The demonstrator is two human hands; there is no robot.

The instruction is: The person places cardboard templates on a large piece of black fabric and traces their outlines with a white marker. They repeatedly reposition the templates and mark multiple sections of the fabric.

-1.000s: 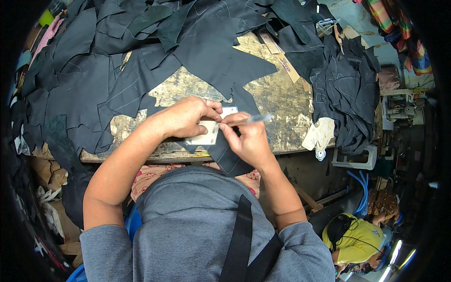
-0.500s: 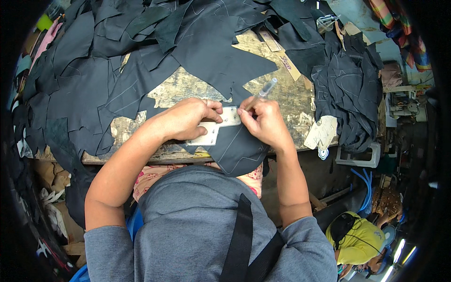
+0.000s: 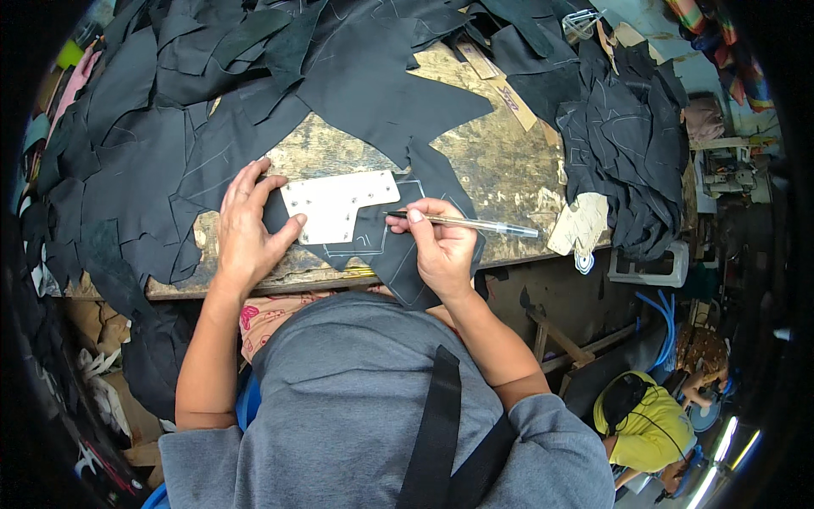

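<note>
My left hand (image 3: pixel 248 222) is open at the left end of a cream, L-shaped template (image 3: pixel 326 204) dotted with small dark marks. Its fingers are spread, and the thumb tip meets the template's edge. Between the fingers of my right hand (image 3: pixel 443 242) is a slim pen (image 3: pixel 487 225) with a clear barrel, its dark tip pointing left over the leather. Beneath both lies a black leather piece (image 3: pixel 411 276) at the table's near edge. White outlines and a small white mark show on it to the right of and below the template.
Black leather pieces (image 3: pixel 127 161) spread across the left and far side of the worn wooden table (image 3: pixel 500 182). At the right hang more dark pieces (image 3: pixel 623 144) beside a cream pattern piece (image 3: pixel 581 225). A person in a yellow top (image 3: pixel 649 424) sits at lower right.
The template has shifted left, uncovering white lines on the leather. My left hand has gone from pressing on it to its left edge. The pen has tilted from upright to nearly flat.
</note>
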